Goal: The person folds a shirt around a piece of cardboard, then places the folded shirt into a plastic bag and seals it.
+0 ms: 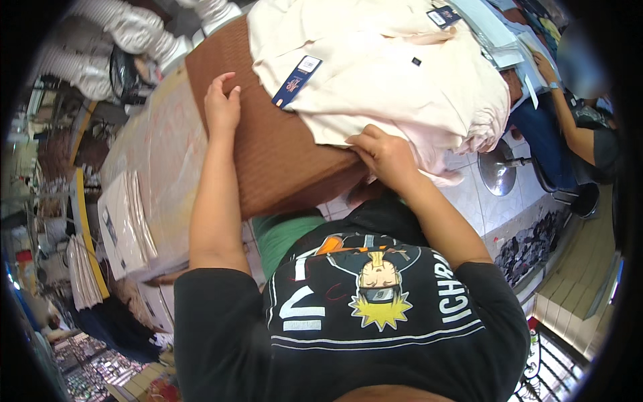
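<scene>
Garment (382, 84) in pinch of right hand (390, 157)

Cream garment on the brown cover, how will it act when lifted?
The cream garment will probably flop, since folds run through it and its bunched end droops beyond the brown cover. The right hand pinches its near edge, so that likely rises first. The longer blue tag, lying flat on top, may swing.
</scene>
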Motion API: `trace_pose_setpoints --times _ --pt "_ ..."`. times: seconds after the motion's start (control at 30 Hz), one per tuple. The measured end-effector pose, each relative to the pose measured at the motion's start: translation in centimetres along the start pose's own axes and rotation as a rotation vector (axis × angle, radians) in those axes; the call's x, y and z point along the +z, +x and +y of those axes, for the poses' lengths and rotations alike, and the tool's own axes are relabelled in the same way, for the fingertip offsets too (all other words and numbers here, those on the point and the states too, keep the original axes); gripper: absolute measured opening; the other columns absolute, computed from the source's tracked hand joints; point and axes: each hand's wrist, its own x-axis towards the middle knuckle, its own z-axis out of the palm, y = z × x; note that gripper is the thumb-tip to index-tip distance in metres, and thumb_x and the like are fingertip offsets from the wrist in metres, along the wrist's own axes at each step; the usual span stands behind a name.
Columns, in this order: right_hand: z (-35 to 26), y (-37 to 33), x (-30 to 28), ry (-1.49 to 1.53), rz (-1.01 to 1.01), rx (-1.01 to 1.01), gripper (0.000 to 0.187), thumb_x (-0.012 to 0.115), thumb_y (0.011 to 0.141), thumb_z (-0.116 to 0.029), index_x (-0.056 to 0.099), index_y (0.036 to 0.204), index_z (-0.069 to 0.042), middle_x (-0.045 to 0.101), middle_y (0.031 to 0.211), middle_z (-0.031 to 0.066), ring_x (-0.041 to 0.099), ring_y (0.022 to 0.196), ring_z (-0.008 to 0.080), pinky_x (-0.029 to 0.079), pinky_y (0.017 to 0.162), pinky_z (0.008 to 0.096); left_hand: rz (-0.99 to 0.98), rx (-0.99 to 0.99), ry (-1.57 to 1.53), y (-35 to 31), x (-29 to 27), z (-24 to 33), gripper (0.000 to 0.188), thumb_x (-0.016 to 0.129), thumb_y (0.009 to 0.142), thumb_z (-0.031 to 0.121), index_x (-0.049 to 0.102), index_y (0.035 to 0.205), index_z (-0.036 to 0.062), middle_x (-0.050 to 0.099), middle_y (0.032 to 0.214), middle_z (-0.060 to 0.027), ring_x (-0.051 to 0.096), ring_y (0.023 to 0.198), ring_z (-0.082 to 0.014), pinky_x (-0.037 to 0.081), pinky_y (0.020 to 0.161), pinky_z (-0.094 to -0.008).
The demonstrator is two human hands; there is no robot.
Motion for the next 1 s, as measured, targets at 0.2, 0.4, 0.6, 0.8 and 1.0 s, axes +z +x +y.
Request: trace_pose_setpoints --times 0.2,0.4,0.6,0.8,1.0 --pt "-0.6 0.0 1.1 0.115 -0.045 0.209 0.014 0.065 0.077 -0.015 0.067 0.090 -0.010 0.063 0.084 0.0080 0.062 0.074 0.0286 0.049 0.065 0.0343 -0.116 -0.321 -0.351 -6.9 -2.7 2.1 0.026 0.064 0.079 0.015 0.064 0.104 0.0074 0.061 0.108 -0.0129 0.060 0.092 -0.0258 0.047 0.082 -0.0332" --pt "-0.6 0.3 1.1 0.108 -0.056 0.226 0.014 0.066 0.076 -0.014 0.067 0.090 -0.010 0.063 0.083 0.0080 0.062 0.073 0.0270 0.048 0.064 0.0339 -0.268 -0.092 -0.249 -4.7 -0.6 6.3 0.038 0.066 0.078 0.023 0.060 0.111 0.0041 0.057 0.115 -0.0160 0.053 0.105 -0.0309 0.042 0.091 -0.0380" --pt "-0.7 0.5 1.0 0.092 -0.077 0.176 0.014 0.067 0.074 -0.012 0.067 0.087 -0.011 0.060 0.076 0.0077 0.060 0.064 0.0267 0.047 0.057 0.0342 -0.295 -0.139 0.064 -4.4 2.5 7.2 0.063 0.069 0.075 0.031 0.048 0.127 0.0013 0.052 0.120 -0.0155 0.047 0.110 -0.0310 0.039 0.095 -0.0372" --pt "0.0 0.6 0.9 0.128 -0.114 0.141 0.018 0.068 0.072 -0.009 0.067 0.090 -0.012 0.054 0.068 0.0053 0.057 0.057 0.0228 0.045 0.050 0.0319 -0.296 -0.179 -0.031 -4.6 3.0 6.8 0.055 0.071 0.074 0.026 0.055 0.123 0.0105 0.052 0.115 -0.0098 0.047 0.106 -0.0243 0.044 0.087 -0.0328" --pt "0.3 0.8 0.9 0.142 -0.134 0.139 0.021 0.068 0.071 -0.006 0.068 0.091 -0.011 0.054 0.067 0.0044 0.055 0.053 0.0197 0.043 0.047 0.0303 -0.358 -0.172 -0.078 -4.3 2.9 6.9 0.050 0.069 0.073 0.024 0.057 0.121 0.0135 0.051 0.115 -0.0088 0.045 0.108 -0.0270 0.034 0.094 -0.0395"
